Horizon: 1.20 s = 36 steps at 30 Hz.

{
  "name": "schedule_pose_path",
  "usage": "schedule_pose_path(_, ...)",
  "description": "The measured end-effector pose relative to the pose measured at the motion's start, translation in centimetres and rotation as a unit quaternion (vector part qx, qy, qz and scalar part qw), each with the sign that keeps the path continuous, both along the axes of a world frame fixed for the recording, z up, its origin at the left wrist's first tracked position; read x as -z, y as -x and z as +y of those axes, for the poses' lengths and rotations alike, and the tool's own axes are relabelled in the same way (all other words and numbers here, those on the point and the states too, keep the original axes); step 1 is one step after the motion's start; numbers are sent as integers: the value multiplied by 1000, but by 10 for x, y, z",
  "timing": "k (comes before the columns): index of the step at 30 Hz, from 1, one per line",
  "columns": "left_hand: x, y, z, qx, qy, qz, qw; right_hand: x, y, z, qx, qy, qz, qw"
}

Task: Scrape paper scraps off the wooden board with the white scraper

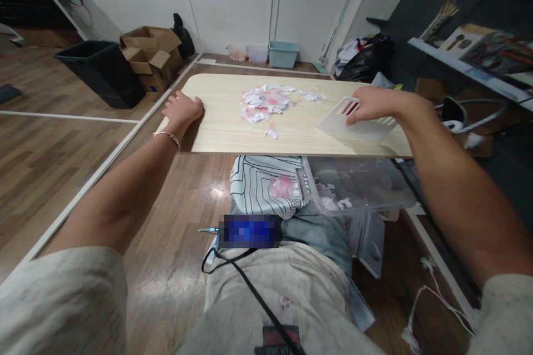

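My left hand (183,108) grips the left end of a light wood tabletop (220,138), its fingers over the edge. In my right hand (370,102) is a white plastic scraper (353,126) with slots along its top, tilted against the right part of the tabletop. A heap of torn white and pink paper scraps (266,101) lies mid-table, with a few loose scraps in front of it. Below the front edge, a clear plastic bin (366,199) holds some scraps. Beside it, more pink scraps lie on a white cloth with black lines (250,183).
A black trash bin (102,75) and open cardboard boxes (154,55) stand at the left. Small tubs, including a teal one (283,54), sit by the far wall. A black bag (370,58) and a shelf (470,72) are at the right. A white cable (437,299) lies on the floor.
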<state>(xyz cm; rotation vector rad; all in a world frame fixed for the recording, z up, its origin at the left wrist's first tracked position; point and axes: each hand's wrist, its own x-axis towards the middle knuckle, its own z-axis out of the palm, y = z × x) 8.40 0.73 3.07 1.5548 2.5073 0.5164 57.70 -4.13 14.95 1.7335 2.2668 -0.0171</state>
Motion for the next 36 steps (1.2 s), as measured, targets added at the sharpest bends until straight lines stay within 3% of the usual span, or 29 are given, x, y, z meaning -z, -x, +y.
schedule_pose_path(3,-2,-1,-4,-23,7,-7,1000,-10,16,-12,36,20,15,999)
schedule_pose_path(7,-5,0,-10,-4,13,-2,1000,-17,30,-20,72,25,0,997)
schedule_pose_path(15,-9,-1,-19,9,8,12,1000,-17,29,-27,24,26,-37,999)
schedule_pose_path(24,-9,-2,-23,17,14,17,1000,-12,29,-42,17,25,-6,1000)
schedule_pose_path(36,-5,1,-17,12,13,19,1000,1,9,-21,20,2,38,999)
